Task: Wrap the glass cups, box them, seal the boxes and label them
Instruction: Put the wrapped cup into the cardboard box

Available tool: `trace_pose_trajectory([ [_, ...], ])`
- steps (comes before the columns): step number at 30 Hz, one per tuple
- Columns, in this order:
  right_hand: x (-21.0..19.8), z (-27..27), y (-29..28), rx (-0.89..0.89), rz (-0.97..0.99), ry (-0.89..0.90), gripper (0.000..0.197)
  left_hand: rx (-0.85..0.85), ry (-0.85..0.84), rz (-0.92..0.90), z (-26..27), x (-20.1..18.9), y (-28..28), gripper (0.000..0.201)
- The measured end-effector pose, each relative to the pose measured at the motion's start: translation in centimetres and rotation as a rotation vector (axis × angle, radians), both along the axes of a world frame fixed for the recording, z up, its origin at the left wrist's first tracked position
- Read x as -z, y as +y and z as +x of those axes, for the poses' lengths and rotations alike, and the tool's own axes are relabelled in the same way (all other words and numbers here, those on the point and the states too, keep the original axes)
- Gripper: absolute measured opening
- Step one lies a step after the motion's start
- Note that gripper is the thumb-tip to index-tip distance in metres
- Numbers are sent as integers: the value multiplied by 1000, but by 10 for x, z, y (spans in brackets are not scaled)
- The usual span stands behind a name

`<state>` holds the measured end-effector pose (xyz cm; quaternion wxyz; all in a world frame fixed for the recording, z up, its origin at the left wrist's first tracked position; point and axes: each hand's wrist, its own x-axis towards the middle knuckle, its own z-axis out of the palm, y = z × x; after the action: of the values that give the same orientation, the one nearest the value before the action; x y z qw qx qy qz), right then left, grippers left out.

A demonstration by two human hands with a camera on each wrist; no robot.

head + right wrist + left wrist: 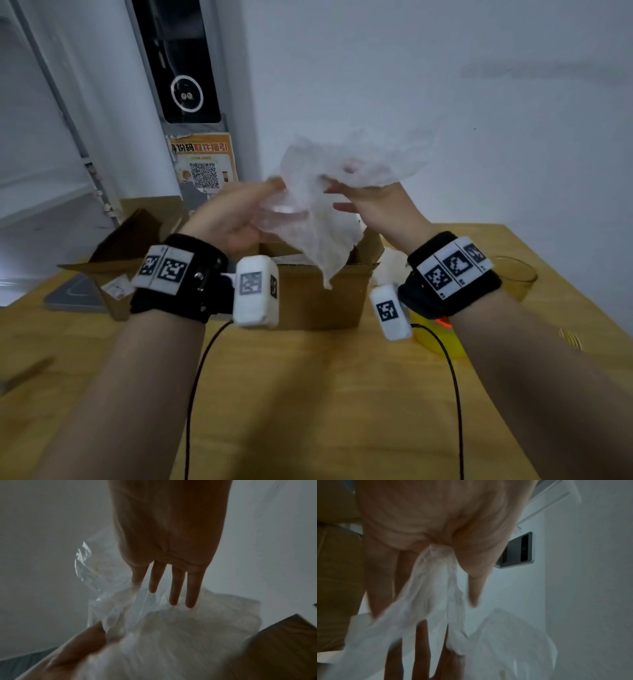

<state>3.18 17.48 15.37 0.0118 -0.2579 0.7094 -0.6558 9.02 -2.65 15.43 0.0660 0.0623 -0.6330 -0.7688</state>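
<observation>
Left hand: the left hand at centre frame in the head view curls around a clear glass cup, which is partly covered by the wrapping sheet.
Right hand: the right hand has its fingers nearly straight against the sheet; the index tip goes under the film, and I cannot tell whether it pinches.
Cup position: held in the air above the open cardboard box, not inside it.
Wrapping sheet: thin, white and translucent, with 1 loose corner hanging toward the box and the rest spread up toward the wall.
Progress: judged early to middle; the cup is only partly wrapped.
Left to do: finishing the wrap, boxing, sealing and labelling, since the box flaps stand open and no tape shows on them.
Second cup: an amber glass cup stands unwrapped at right frame on the wooden table.
Tape: a yellow roll, probably tape, lies below the right wrist.
Other box: another opened carton sits at left.
In the way: the wrist cables hang over the table, and the loose sheet hides the box's inside.
</observation>
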Motion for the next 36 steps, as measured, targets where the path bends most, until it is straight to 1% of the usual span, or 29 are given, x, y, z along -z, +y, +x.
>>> trace_pose_trajectory([
  [2,4,1,10,71,209,77,34,-222,77,-121,-9,3,6,45],
  [3,5,1,18,84,336,112,36,-273,122,-170,-11,2,8,32],
  [4,4,2,27,87,460,125,32,-305,167,-207,-12,1,9,19],
  [5,4,3,38,89,563,113,25,-335,201,-242,-10,-2,11,13],
  [6,2,5,48,99,638,85,18,-360,231,-283,-8,-5,12,13],
  [7,-2,8,57,119,679,63,17,-368,259,-327,-6,-10,14,12],
  [9,-11,12,69,218,637,91,16,-359,308,-456,-6,-16,15,15],
  [11,-24,12,73,339,476,243,10,-332,327,-607,-7,-24,16,13],
  [12,-31,13,72,355,380,320,14,-314,332,-684,-8,-28,17,10],
  [13,-38,14,70,329,316,380,31,-291,341,-750,-8,-32,18,7],
  [14,-45,18,66,264,298,424,52,-268,351,-804,-9,-36,18,7],
  [15,-49,18,60,198,324,462,70,-242,367,-856,-9,-40,18,8],
  [16,-51,15,53,147,386,495,84,-229,375,-913,-9,-43,18,11],
  [17,-51,9,45,128,471,520,91,-230,378,-965,-7,-45,19,15],
  [18,-48,1,38,150,573,540,88,-249,389,-998,-6,-48,19,18],
  [19,-45,-8,32,200,668,550,76,-277,408,-1008,-5,-50,16,22],
  [21,-37,-23,24,295,787,518,31,-354,446,-1014,-2,-50,10,28],
  [22,-30,-27,23,308,814,487,18,-377,451,-1019,0,-47,5,31],
  [23,-21,-28,23,289,845,458,21,-385,444,-1025,1,-42,0,36],
  [25,2,-27,22,210,950,416,35,-346,364,-1026,0,-23,-9,43],
  [26,15,-25,21,162,1009,400,43,-287,295,-1030,2,-11,-11,43],
  [28,37,-21,18,84,1107,351,57,-138,147,-1108,0,17,-16,41],
  [29,46,-20,16,76,1161,333,59,-71,91,-1167,-2,31,-21,38],
  [30,53,-20,13,82,1210,342,57,-20,47,-1218,-3,43,-26,32],
  [31,59,-21,10,91,1250,373,50,22,10,-1243,-2,52,-31,25],
  [32,65,-23,8,102,1291,402,42,56,-22,-1252,-2,58,-34,25],
  [33,69,-25,6,107,1328,412,39,85,-58,-1256,-3,64,-38,31],
  [34,75,-30,5,100,1367,394,44,111,-94,-1259,-3,67,-40,38],
  [36,85,-34,3,98,1413,292,61,157,-167,-1271,-3,76,-43,45],
])
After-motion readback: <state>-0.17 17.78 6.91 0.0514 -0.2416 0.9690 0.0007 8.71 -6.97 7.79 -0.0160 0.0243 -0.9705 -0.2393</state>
